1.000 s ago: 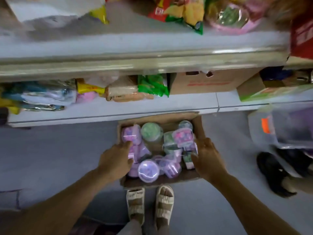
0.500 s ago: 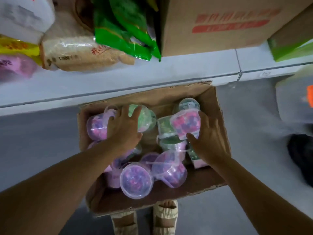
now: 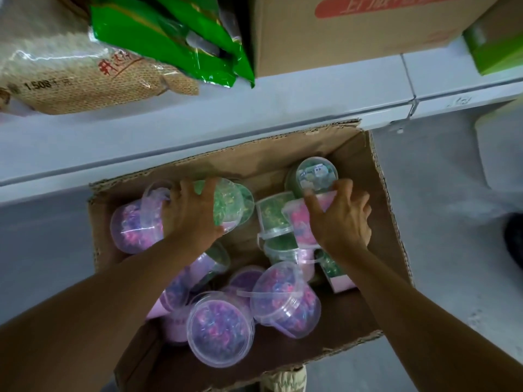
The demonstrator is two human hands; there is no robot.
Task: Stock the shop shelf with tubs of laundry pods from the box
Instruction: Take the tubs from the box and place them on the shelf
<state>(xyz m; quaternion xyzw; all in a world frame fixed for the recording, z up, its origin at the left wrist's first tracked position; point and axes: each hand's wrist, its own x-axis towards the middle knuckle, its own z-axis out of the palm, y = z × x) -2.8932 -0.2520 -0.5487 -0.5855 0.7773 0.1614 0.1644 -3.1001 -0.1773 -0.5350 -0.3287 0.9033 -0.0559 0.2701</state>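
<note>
Cardboard box (image 3: pixel 376 193): corrugated, open, on the floor against the white shelf (image 3: pixel 198 131).
Tubs: round clear plastic, pods inside, jumbled in the box.
Left hand (image 3: pixel 192 219): fingers spread and curled over a green tub (image 3: pixel 229 205).
Right hand (image 3: pixel 342 219): grips a pink tub (image 3: pixel 300 222).

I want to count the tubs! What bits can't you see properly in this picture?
- Head view: tubs low in the box lie buried under others, so no exact count.
- Left hand covers part of the green tub.
- Right hand hides much of the pink tub.
- Lid label on the far green tub is too small.
</note>
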